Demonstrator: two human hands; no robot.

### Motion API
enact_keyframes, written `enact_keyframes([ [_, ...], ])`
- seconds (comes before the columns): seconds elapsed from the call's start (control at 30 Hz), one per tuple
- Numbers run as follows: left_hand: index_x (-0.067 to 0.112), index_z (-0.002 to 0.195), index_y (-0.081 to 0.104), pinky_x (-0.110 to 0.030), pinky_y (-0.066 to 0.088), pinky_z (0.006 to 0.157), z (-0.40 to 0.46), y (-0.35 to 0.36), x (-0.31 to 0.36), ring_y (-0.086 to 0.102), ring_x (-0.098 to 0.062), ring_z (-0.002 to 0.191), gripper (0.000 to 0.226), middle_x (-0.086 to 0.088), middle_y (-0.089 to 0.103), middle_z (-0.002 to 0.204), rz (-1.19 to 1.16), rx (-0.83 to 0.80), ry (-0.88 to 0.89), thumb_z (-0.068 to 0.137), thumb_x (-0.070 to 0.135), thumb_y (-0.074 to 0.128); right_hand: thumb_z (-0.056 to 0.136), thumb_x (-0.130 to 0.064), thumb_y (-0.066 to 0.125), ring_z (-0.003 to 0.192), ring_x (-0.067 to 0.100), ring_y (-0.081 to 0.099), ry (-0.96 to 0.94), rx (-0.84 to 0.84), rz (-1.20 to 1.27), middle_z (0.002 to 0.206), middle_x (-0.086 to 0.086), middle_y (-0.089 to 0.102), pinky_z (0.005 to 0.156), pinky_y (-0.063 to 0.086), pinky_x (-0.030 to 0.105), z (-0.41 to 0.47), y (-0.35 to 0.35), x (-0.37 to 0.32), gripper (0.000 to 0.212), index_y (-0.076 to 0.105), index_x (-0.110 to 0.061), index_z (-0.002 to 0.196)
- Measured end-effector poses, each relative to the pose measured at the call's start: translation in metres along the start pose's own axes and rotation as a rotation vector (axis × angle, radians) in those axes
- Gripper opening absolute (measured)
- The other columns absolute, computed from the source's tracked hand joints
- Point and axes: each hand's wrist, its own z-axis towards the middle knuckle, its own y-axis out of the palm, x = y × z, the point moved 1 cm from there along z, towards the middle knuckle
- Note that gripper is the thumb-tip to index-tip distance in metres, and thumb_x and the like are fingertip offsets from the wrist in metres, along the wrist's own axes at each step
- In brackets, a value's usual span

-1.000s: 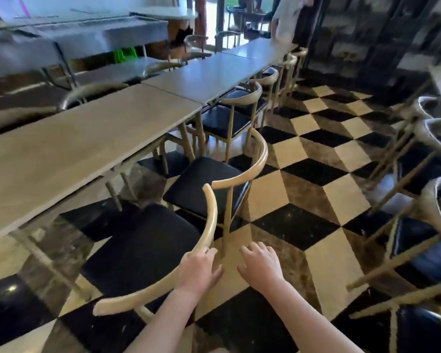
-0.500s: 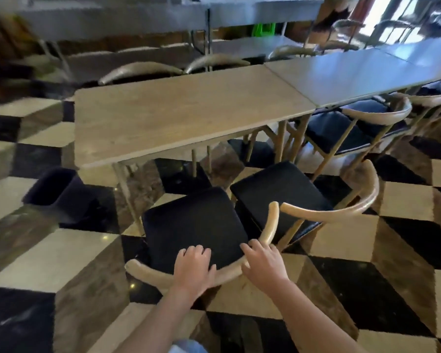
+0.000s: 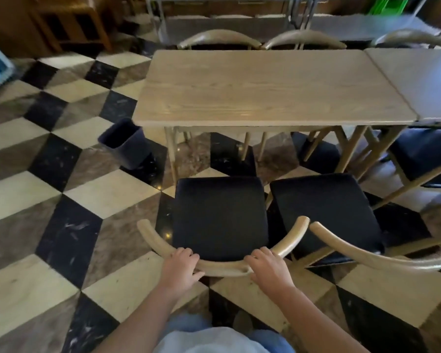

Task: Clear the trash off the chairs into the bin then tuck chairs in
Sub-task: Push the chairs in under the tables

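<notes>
While both hands rest on the curved wooden backrest (image 3: 224, 268) of the nearest chair (image 3: 220, 217), the grip is symmetrical: the left hand (image 3: 181, 270) wraps the rail left of centre, fingers curled over the top and thumb underneath; the right hand (image 3: 269, 268) wraps it right of centre in like manner. The chair's dark seat carries no visible trash. It stands short of the table (image 3: 270, 85), front edge just before the table's near legs, not tucked under. A second chair (image 3: 326, 212) stands just beside it on the right, likewise clear of the table edge. A dark bin (image 3: 125, 142) sits on the chequered floor (image 3: 61, 200) near the table's left front leg; its contents cannot be made out. Beyond the table, further chair backs (image 3: 219, 38) are pushed close against the far side.
</notes>
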Motion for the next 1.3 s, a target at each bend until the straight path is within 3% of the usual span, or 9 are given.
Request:
enact_keyframes([
  [0.07, 0.019, 0.110, 0.062, -0.031, 0.046, 0.080, 0.004, -0.002, -0.002, 0.053, -0.017, 0.103, 0.040, 0.001, 0.062, 0.107, 0.001, -0.018, -0.007, 0.085, 0.049, 0.054, 0.090, -0.019, 0.056, 0.099, 0.021, 0.048, -0.037, -0.018, -0.050, 0.109, 0.002, 0.057, 0.081, 0.048, 0.035, 0.005, -0.005, 0.006, 0.022, 0.054, -0.017, 0.112],
  [0.2, 0.022, 0.112, 0.062, -0.028, 0.045, 0.079, 0.012, -0.003, -0.009, 0.054, -0.014, 0.102, 0.043, 0.005, 0.064, 0.108, 0.003, -0.024, -0.036, 0.083, 0.053, 0.055, 0.085, -0.010, 0.060, 0.096, 0.025, 0.046, -0.146, -0.059, -0.118, 0.107, 0.005, 0.053, 0.074, 0.047, 0.036, 0.014, -0.008, 0.012, 0.029, 0.051, -0.014, 0.113],
  [0.43, 0.022, 0.110, 0.062, -0.027, 0.048, 0.077, 0.053, -0.021, -0.014, 0.059, -0.014, 0.101, 0.043, 0.004, 0.067, 0.106, 0.001, -0.019, -0.082, 0.082, 0.054, 0.057, 0.087, -0.013, 0.059, 0.098, 0.023, 0.046, -0.091, -0.019, -0.081, 0.107, 0.003, 0.053, 0.074, 0.046, 0.033, 0.055, -0.022, 0.029, 0.029, 0.046, -0.018, 0.113],
  [0.67, 0.019, 0.117, 0.061, -0.027, 0.048, 0.086, 0.115, -0.038, -0.041, 0.058, -0.013, 0.108, 0.047, 0.003, 0.066, 0.114, 0.008, 0.036, -0.063, 0.084, 0.053, 0.055, 0.087, -0.015, 0.060, 0.095, 0.022, 0.045, -0.088, -0.007, -0.080, 0.104, 0.003, 0.053, 0.074, 0.044, 0.033, 0.119, -0.038, 0.046, 0.025, 0.048, -0.018, 0.109],
  [0.83, 0.020, 0.112, 0.064, -0.024, 0.049, 0.083, 0.157, -0.058, -0.061, 0.062, -0.011, 0.102, 0.049, 0.005, 0.069, 0.108, -0.004, 0.108, -0.051, 0.079, 0.057, 0.059, 0.090, -0.013, 0.057, 0.100, 0.023, 0.045, -0.070, -0.012, -0.090, 0.108, 0.004, 0.053, 0.081, 0.045, 0.033, 0.164, -0.058, 0.057, 0.027, 0.050, -0.016, 0.115],
  [1.17, 0.022, 0.110, 0.065, -0.024, 0.050, 0.085, 0.233, -0.098, -0.100, 0.063, -0.009, 0.103, 0.047, 0.007, 0.070, 0.108, -0.032, 0.164, -0.049, 0.077, 0.056, 0.063, 0.092, -0.020, 0.055, 0.097, 0.021, 0.049, -0.024, 0.015, -0.055, 0.106, 0.001, 0.057, 0.078, 0.046, 0.032, 0.245, -0.095, 0.065, 0.018, 0.053, -0.018, 0.110],
  [1.3, 0.019, 0.099, 0.070, -0.027, 0.055, 0.075, 0.256, -0.109, -0.115, 0.068, -0.012, 0.092, 0.045, 0.005, 0.074, 0.096, -0.032, 0.142, -0.059, 0.069, 0.052, 0.073, 0.091, -0.020, 0.058, 0.099, 0.021, 0.047, -0.024, 0.008, -0.050, 0.107, 0.001, 0.056, 0.079, 0.047, 0.033, 0.272, -0.108, 0.068, 0.023, 0.050, -0.019, 0.113],
])
